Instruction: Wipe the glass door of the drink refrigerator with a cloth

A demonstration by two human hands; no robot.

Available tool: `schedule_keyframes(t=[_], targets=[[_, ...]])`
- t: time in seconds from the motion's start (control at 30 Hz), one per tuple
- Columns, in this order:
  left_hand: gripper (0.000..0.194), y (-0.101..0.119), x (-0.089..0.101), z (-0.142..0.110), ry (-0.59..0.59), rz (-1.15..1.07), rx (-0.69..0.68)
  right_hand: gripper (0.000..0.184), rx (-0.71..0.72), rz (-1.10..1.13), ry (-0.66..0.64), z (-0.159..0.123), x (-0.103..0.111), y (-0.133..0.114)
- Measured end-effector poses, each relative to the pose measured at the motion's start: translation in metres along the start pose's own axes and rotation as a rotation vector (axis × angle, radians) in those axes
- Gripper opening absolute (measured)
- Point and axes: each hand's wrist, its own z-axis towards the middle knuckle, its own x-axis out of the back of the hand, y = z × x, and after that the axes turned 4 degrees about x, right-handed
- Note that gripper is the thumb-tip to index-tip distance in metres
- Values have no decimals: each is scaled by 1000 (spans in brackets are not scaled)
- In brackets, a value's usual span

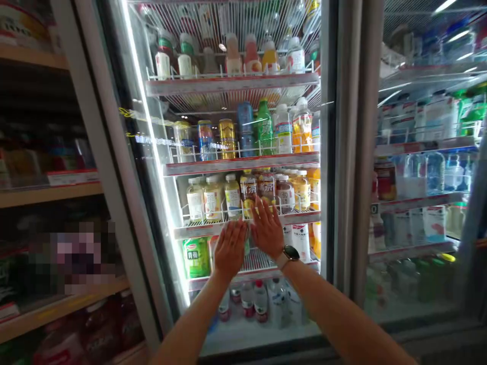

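Note:
Both of my hands are raised side by side in front of a lit drinks fridge. My left hand (231, 248) has its fingers stretched upward and lying close together. On my right hand (267, 228) the fingers are outstretched and slightly apart, with a watch (290, 253) on that wrist. Neither hand shows anything in it. Reflections suggest glass in front of the shelves; I cannot tell whether my hands touch it. Behind my fingertips stand dark iced tea bottles (249, 188), pale tea bottles (213, 197) to their left, and a green bag (196, 257) lower left.
Higher up are cans (227, 139), a green bottle (264, 126) and an orange drink bottle (302, 126). Small bottles (261, 301) stand at the fridge bottom. A metal door frame (352, 152) divides off another fridge on the right. Wooden shelves (49, 195) with goods run along the left.

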Motion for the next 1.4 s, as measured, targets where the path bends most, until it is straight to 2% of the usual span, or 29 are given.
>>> schedule_keyframes(t=[0.1,0.17,0.2,0.27,0.33,0.47,0.53,0.57,0.67,0.8,0.93,1.03,1.07,1.13,1.33,1.4], targets=[[62,3,1,-59,-62,14,-63,71,-5,4,-12,-6,0,1],[60,-4,6,-80,-105,20,-161,71,1,4,-3,-6,0,2],[59,-11,10,-82,-127,26,-201,70,4,4,5,-6,1,2],[57,-36,21,-65,-158,48,-193,70,11,7,19,-6,1,1],[56,-70,34,-27,-145,81,-61,69,13,10,32,-6,2,0],[59,-135,56,53,-24,81,220,68,19,16,44,-6,3,-2],[59,-149,59,69,33,52,296,68,15,26,34,-7,3,-2],[59,-150,58,69,57,39,321,69,9,32,27,-7,2,-2],[61,-137,53,40,110,27,368,70,1,50,25,-9,2,0],[62,-113,45,-33,103,48,388,69,-15,73,45,-8,4,-3],[62,-98,44,-101,17,72,429,71,-10,169,-11,7,3,-32],[64,-97,50,-125,-50,105,429,73,100,228,-93,25,-4,-62],[65,-101,52,-124,-74,110,422,74,114,231,-105,29,-8,-70],[65,-116,56,-105,-97,114,420,74,109,227,-110,35,-14,-81],[63,-178,63,24,89,91,527,73,106,225,-71,33,-22,-82],[62,-186,63,44,125,79,520,73,108,218,-56,32,-22,-82]])
